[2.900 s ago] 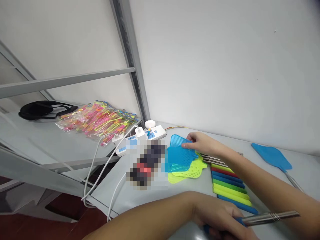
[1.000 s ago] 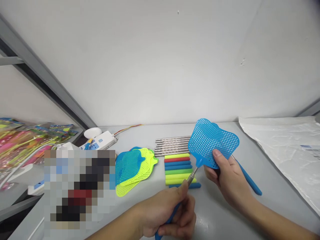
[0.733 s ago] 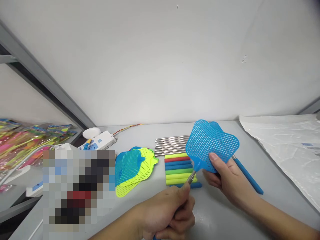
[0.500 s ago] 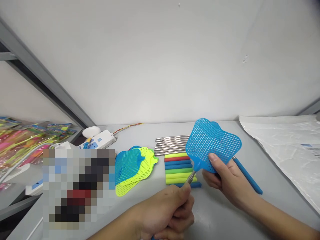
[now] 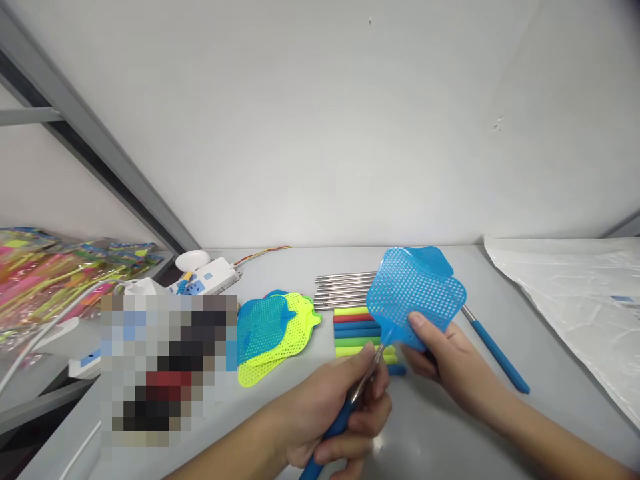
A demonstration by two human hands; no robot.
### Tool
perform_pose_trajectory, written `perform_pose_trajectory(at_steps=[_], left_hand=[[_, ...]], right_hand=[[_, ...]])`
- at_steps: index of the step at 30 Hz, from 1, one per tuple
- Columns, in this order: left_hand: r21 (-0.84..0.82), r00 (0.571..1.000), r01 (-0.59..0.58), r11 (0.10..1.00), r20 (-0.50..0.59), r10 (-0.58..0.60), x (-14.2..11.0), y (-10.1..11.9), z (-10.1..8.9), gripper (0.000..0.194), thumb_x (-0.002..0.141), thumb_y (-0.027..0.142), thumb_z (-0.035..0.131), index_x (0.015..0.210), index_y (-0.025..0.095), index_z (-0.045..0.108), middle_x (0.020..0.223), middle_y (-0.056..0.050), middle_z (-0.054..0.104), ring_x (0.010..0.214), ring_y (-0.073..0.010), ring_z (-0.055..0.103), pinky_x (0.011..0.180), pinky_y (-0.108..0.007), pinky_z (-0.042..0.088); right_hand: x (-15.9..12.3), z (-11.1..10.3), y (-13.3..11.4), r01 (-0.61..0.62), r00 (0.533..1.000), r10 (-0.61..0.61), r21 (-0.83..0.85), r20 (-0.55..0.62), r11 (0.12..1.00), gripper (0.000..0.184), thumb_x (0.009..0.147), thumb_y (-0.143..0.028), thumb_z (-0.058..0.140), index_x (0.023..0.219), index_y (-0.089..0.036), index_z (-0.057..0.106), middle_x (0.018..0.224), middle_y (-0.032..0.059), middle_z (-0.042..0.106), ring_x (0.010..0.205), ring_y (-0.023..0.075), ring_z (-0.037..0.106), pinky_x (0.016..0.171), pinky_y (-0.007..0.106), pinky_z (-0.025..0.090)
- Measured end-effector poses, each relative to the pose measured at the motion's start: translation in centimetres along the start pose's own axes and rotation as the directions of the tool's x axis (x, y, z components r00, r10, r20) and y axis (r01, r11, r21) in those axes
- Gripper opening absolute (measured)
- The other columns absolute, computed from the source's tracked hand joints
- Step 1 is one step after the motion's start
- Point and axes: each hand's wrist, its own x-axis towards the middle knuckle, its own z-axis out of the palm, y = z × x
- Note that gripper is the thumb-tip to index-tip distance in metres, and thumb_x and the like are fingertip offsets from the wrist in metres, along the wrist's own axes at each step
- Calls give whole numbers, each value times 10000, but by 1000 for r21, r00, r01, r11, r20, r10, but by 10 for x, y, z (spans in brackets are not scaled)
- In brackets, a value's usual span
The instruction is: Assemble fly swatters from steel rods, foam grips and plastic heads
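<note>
A blue fly swatter (image 5: 407,287) is held in front of me, its mesh head tilted. My left hand (image 5: 340,407) wraps round its blue grip and silver rod, thumb up near the neck. My right hand (image 5: 445,353) pinches the lower right of the mesh head, thumb on the face and the other fingers behind. Beyond it lies a second blue swatter (image 5: 503,360), its rod and middle partly hidden. Under and behind the hands are coloured grip tubes (image 5: 357,319) in a row, with silver rods (image 5: 345,290) above them.
Blue and yellow mesh swatter heads (image 5: 275,333) are piled left of the tubes. A white power strip (image 5: 217,277) stands at the back left, beside a pixelated patch. Bagged colourful items (image 5: 65,273) fill a shelf at far left. White plastic sheeting (image 5: 575,287) covers the right side.
My left hand has shifted its hold and turned, so more of the blue grip and rod shows. The mesh head has moved slightly left and tilted, with my right hand still on it.
</note>
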Motion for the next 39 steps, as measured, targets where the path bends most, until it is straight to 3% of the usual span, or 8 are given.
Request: perform_pose_trajectory(at_steps=[8,15,18,21,25,28,32,39], left_hand=[[3,996,-34,999,-82,34,3,2,3,373,983,538,262,822,227,392,497,112,400,237,-27,254,325,-130,283],[51,986,-41,998,-160,49,5,8,9,354,967,550,315,808,238,364,463,135,356,239,-37,196,326,-171,360],[80,988,-22,997,-149,34,3,7,9,365,973,549,292,801,235,364,462,131,351,239,-39,199,327,-167,353],[118,994,10,993,-111,3,1,5,7,330,991,481,267,802,231,370,461,120,355,241,-41,220,331,-149,324],[149,994,26,989,-108,-10,0,5,5,327,990,471,248,810,228,372,469,112,377,242,-44,238,340,-157,319],[161,992,27,987,-130,-5,1,6,6,351,982,496,251,796,224,370,467,112,379,242,-44,233,345,-169,326],[153,991,-25,988,-124,44,3,5,5,332,985,470,257,798,223,373,466,116,381,239,-40,233,344,-161,324],[219,994,40,975,-106,-17,5,-3,1,361,984,502,261,795,217,375,467,116,403,236,-38,247,349,-172,358]], right_hand=[[-3,3,-1,-56,998,56,3,-37,998,455,895,-564,512,654,-224,329,511,-90,249,454,71,170,432,241,125],[6,-11,-9,-46,997,35,-145,-73,988,516,908,-554,498,594,-229,250,482,-85,199,458,73,140,455,276,101],[13,-27,-17,-2,976,-18,-87,-219,996,530,895,-531,532,566,-233,244,476,-83,189,458,77,137,458,289,106],[20,-48,-30,128,910,-134,-41,-392,991,518,893,-463,564,542,-229,263,472,-76,208,461,82,155,465,296,133],[22,-53,-31,240,873,-214,5,-438,971,474,898,-429,568,563,-223,303,481,-74,236,464,87,178,465,292,152],[16,-32,-16,222,917,-199,29,-347,975,412,921,-500,500,636,-213,419,496,-75,265,463,89,202,456,279,154],[3,0,2,71,997,-73,-73,-24,995,423,896,-522,543,643,-200,436,524,-75,304,479,78,225,454,255,168],[-1,8,5,9,1000,-9,-71,-5,997,495,895,-588,491,600,-208,376,498,-83,258,477,80,206,461,260,164]])
